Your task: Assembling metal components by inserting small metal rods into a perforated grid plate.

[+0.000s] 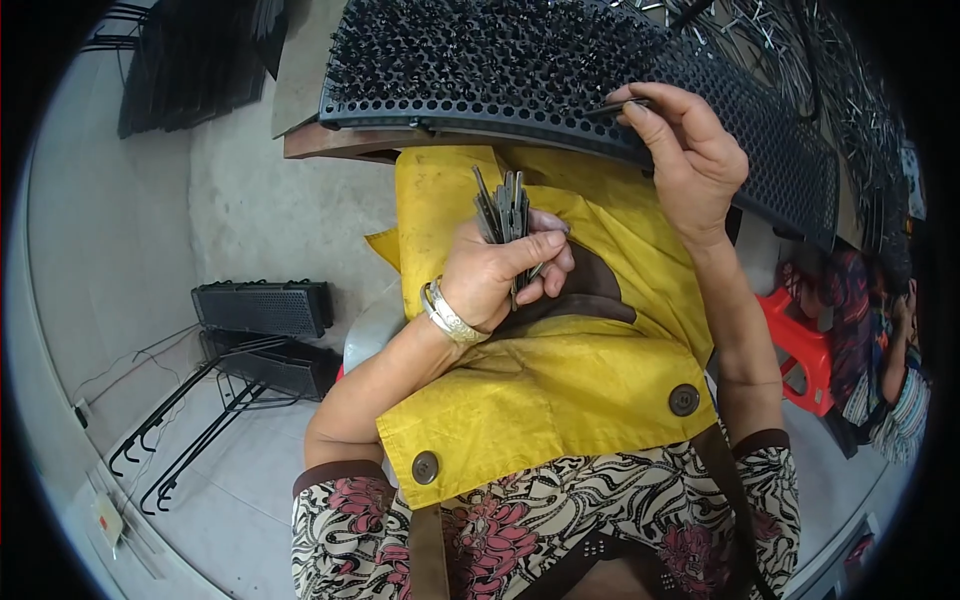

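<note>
A bundle of thin dark metal rods (508, 212) stands up out of my left hand (500, 262), whose fingers are wrapped round it above my apron. My right hand (695, 150) pinches a single dark rod (612, 107) between thumb and fingertips, its tip over the front rows of a black perforated rack (480, 110). Many short dark pieces fill the holes in the rack's left and middle part. Toward the right, the rack's holes (765, 150) show without pieces. Whether the pinched rod touches a hole, I cannot tell.
A yellow apron (480, 410) covers my lap. Piles of loose metal rods (850, 90) lie beyond the rack at the right. Another person (890, 340) sits at the far right near a red stool (800, 345). Black racks (262, 308) and hooked bars (215, 400) rest on the floor at left.
</note>
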Action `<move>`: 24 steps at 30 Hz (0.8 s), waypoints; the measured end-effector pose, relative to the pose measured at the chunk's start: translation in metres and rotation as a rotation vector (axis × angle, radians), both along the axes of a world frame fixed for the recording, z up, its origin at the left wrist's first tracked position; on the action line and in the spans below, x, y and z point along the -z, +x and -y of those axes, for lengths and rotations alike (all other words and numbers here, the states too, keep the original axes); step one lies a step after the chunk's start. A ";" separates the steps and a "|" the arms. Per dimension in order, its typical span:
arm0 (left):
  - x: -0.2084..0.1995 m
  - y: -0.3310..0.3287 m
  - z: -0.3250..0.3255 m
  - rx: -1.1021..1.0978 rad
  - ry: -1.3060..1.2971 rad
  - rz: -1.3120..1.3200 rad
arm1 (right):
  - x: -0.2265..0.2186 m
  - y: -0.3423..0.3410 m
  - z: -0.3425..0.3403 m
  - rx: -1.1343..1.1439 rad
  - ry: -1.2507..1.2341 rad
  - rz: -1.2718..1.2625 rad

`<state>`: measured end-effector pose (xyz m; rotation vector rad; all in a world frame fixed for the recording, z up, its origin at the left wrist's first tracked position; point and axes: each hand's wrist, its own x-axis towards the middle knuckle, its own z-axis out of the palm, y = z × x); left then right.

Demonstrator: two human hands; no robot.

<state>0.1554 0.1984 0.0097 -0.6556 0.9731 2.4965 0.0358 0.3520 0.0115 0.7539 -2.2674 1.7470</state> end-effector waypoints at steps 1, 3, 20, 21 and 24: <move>0.000 0.000 0.000 -0.002 0.001 -0.002 | -0.001 0.000 0.000 0.007 -0.013 0.031; 0.001 0.001 0.001 0.000 0.014 -0.012 | -0.006 -0.001 0.003 -0.021 0.094 -0.060; 0.008 0.000 0.004 0.044 0.038 -0.074 | -0.013 -0.013 0.014 -0.092 0.500 -0.480; 0.008 0.001 0.005 0.040 0.045 -0.081 | -0.012 -0.011 0.013 -0.083 0.474 -0.491; 0.008 0.001 0.006 0.046 0.065 -0.092 | -0.013 0.007 0.009 -0.075 0.388 -0.379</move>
